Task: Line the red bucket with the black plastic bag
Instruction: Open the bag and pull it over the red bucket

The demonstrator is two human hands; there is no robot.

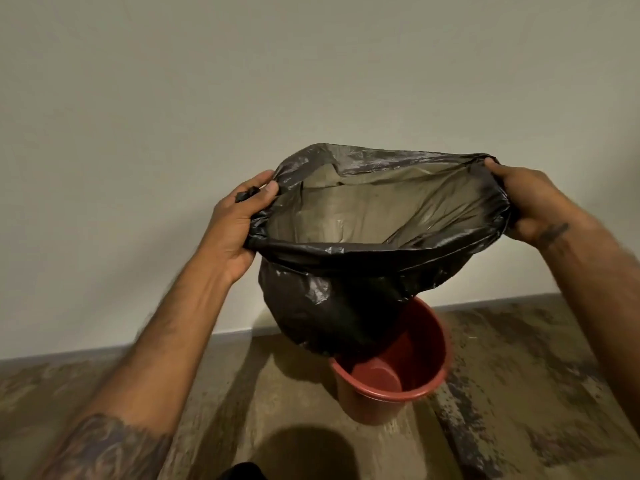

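Note:
The black plastic bag [332,299] hangs in the air with its mouth stretched wide open toward me. My left hand [232,223] grips the left edge of the mouth, and my right hand [530,206] grips the right edge. The bag's bottom dangles just above the far left rim of the red bucket [398,382], hiding part of that rim. The bucket stands upright on the floor below the bag, and its inside looks bare.
A pale wall [311,81] rises right behind the bucket, with a grey skirting strip [104,351] at its foot. The floor [519,393] is mottled brown and stained. A dark shadow lies on the floor near the bottom edge.

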